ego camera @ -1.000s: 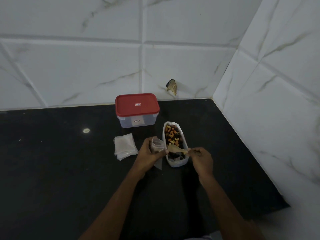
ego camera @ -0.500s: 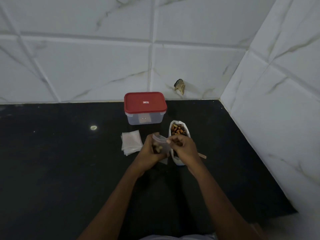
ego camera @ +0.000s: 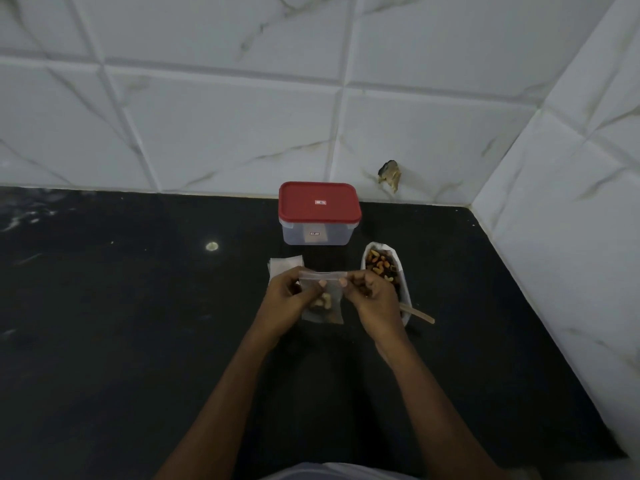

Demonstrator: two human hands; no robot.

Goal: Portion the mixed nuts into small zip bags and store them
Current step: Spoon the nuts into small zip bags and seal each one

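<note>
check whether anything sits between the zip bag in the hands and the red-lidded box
Nothing lies on the counter between the zip bag and the box. The red lid is on, though, closing the box. Spare bags sit left, the nut pouch right.

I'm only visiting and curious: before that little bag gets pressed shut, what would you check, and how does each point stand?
1. Both hands on the bag's top strip: left hand and right hand pinch the small zip bag. Ok.
2. Nuts sit low, away from the zip. Ok.
3. Zip strip lined up and free of crumbs. Cannot tell.
4. Spoon put down, resting in the big nut bag. Ok.
5. Storage box open to receive the bag: its red lid is on. Not ok.
6. Spare bags within reach. Ok.
</note>
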